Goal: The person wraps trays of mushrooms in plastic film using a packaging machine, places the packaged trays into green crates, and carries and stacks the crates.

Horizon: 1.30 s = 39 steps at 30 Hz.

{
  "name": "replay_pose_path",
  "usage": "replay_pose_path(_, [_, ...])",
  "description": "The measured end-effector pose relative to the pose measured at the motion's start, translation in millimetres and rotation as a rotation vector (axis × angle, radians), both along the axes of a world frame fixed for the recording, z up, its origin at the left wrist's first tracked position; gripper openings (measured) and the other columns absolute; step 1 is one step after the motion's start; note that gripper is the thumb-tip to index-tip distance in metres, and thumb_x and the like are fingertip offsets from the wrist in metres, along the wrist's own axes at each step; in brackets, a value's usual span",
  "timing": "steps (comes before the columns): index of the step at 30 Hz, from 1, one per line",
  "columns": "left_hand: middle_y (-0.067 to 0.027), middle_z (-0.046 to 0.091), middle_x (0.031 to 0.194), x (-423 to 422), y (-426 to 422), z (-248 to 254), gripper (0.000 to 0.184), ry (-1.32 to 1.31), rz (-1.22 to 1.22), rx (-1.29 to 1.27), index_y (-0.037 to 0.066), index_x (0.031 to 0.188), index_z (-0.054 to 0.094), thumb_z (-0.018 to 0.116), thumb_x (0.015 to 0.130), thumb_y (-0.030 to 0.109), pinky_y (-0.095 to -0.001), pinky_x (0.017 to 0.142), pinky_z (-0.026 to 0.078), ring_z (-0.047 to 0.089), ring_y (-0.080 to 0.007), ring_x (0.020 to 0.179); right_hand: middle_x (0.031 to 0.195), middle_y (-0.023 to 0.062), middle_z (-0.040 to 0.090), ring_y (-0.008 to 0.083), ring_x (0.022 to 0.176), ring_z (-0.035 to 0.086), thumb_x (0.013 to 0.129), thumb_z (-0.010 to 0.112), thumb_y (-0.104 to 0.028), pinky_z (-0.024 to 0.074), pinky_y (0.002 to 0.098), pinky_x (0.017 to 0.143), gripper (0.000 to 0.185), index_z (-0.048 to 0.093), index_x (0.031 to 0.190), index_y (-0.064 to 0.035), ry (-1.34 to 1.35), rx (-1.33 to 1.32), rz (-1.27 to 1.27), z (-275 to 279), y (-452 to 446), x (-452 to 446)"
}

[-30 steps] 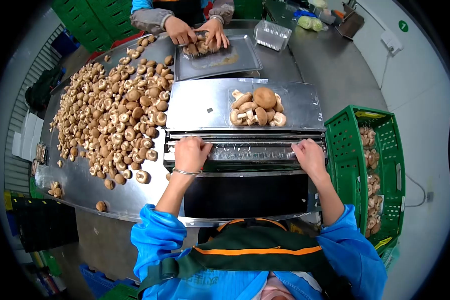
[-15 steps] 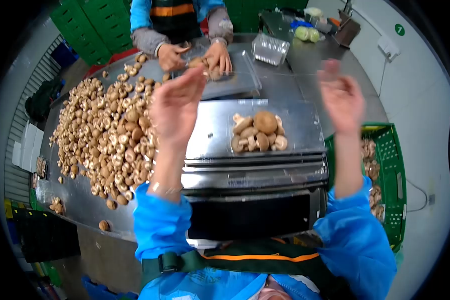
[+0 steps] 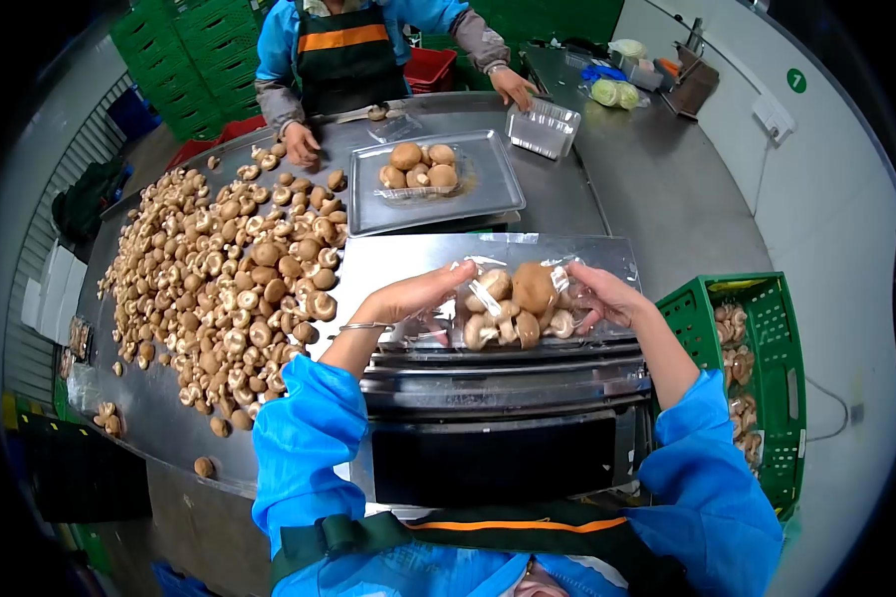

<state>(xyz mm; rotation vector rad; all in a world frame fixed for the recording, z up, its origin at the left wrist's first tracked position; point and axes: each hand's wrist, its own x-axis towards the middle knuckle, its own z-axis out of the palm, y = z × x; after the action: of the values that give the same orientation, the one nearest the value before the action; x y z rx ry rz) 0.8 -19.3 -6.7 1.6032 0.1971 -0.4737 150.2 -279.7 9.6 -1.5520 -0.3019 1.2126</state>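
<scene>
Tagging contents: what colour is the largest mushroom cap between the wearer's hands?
The largest mushroom cap is brown, seen best in head view.

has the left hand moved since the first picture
Yes, away from the body: the left hand was over the metal bars; now it shows beyond them, at the left end of the mushroom pack.

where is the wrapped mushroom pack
In the head view, the mushroom pack is right of centre, between the left hand and right hand, left of the green crate.
</scene>
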Motion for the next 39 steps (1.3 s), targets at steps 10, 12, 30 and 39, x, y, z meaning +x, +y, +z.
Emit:
replay_pose_path(10, [-0.0204,0.047,0.117,-127.9,-53.2,87.0,0.072,-0.12,-0.297,-0.101,0.0,0.13,0.028,0.03,0.086,0.057,-0.033,0.064,0.055,0.054,-0.0257,0.1,0.095,0.0148,0.058,0.0209,0.054,0.061,0.089,0.04,-0.037,0.0498,0.0262,0.035,0.052,0.041,0.116,0.0076,-0.211,0.1,0.133,71.6,-90.3,-123.0])
replay_pose_path(12, [-0.0213,0.044,0.122,-164.0,-46.7,74.7,0.077,-0.092,-0.376,-0.213,-0.002,0.131,0.025,0.033,0.084,0.059,-0.0336,0.07,0.054,0.048,-0.0273,0.11,0.098,0.0154,0.057,0.0215,0.053,0.061,0.089,0.041,-0.037,0.0485,0.0263,0.034,0.053,0.038,0.12,0.0051,-0.17,0.065,0.155,56.9,-115.5,-140.2])
replay_pose_path(30, [-0.0042,0.054,0.059,-282.7,-116.0,-42.0,0.028,0.041,1.202,-0.553,0.004,0.074,0.053,0.042,0.092,0.022,-0.0186,0.035,0.022,0.029,-0.0051,0.035,0.049,-0.0072,0.024,0.0028,0.033,0.023,0.088,0.047,-0.017,0.0173,0.0169,0.028,0.028,0.04,0.115,-0.0098,0.331,0.201,-1.0,-36.1,-177.3,-235.3])
replay_pose_path(39, [-0.0132,0.049,0.113,-305.7,-201.0,-119.8,0.045,0.392,0.711,-0.835,-0.002,0.12,0.038,0.04,0.091,0.031,-0.0325,0.085,0.04,0.049,-0.0176,0.102,0.091,0.0058,0.06,0.0131,0.083,0.054,0.076,0.057,-0.006,0.0458,0.0272,0.069,0.02,0.057,0.095,-0.0009,0.441,-0.039,0.108,-166.2,-162.0,-321.6])
